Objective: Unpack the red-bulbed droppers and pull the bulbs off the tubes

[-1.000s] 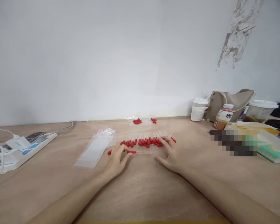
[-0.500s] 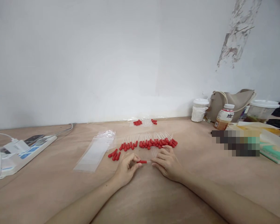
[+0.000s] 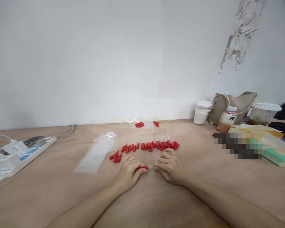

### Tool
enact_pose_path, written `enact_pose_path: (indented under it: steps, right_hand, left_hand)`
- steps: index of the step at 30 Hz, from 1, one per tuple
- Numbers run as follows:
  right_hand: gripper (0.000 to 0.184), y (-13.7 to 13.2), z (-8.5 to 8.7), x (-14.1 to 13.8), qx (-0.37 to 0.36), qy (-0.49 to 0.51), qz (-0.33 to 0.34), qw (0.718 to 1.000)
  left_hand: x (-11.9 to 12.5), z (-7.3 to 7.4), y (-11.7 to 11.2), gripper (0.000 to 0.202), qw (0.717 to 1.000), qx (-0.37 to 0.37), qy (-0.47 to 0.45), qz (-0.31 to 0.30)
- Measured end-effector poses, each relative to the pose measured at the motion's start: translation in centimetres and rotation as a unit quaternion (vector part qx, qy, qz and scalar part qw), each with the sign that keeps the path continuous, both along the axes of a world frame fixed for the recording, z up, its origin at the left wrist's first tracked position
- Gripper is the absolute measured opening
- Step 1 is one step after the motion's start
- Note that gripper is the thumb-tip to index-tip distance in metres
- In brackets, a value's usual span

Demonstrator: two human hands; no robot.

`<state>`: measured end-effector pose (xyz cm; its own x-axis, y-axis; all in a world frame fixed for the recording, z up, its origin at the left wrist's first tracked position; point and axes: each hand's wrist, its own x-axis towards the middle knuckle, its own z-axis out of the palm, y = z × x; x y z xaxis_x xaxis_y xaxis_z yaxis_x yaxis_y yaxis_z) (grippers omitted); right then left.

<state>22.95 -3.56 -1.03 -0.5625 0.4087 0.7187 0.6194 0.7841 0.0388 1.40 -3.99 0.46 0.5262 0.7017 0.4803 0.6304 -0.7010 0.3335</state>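
My left fingers (image 3: 134, 164) pinch a red bulb (image 3: 146, 167), my right fingers (image 3: 161, 165) the clear tube (image 3: 151, 167) that meets it. A few loose bulbs (image 3: 119, 158) lie near my left fingers; beyond, a row of bulb-tipped tubes (image 3: 157, 144) lies on the counter (image 3: 144, 202), with clear plastic bags (image 3: 95, 155) to its left.

Illumination: even, diffuse, moderately bright; direction indeterminate | Shadows: soft, along the forearms (image 3: 97, 196) | Glare: small highlights on clear bags (image 3: 109, 136), left of and beyond the left hand (image 3: 129, 171) | Definition: clear tube (image 3: 151, 167) faint before the right hand (image 3: 170, 167); pixelated patch (image 3: 237, 145) farther right | Distortion: wide-angle stretching toward edges
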Motion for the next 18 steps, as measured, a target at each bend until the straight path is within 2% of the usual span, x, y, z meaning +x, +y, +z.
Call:
enact_pose_path:
  steps: [18]
  right_hand:
    - [0.019, -0.1, -0.07, 0.21, -0.001, 0.003, 0.011, 1.0]
  left_hand:
    - [-0.45, -0.46, -0.19, 0.026, 1.0, 0.003, 0.015, -0.017]
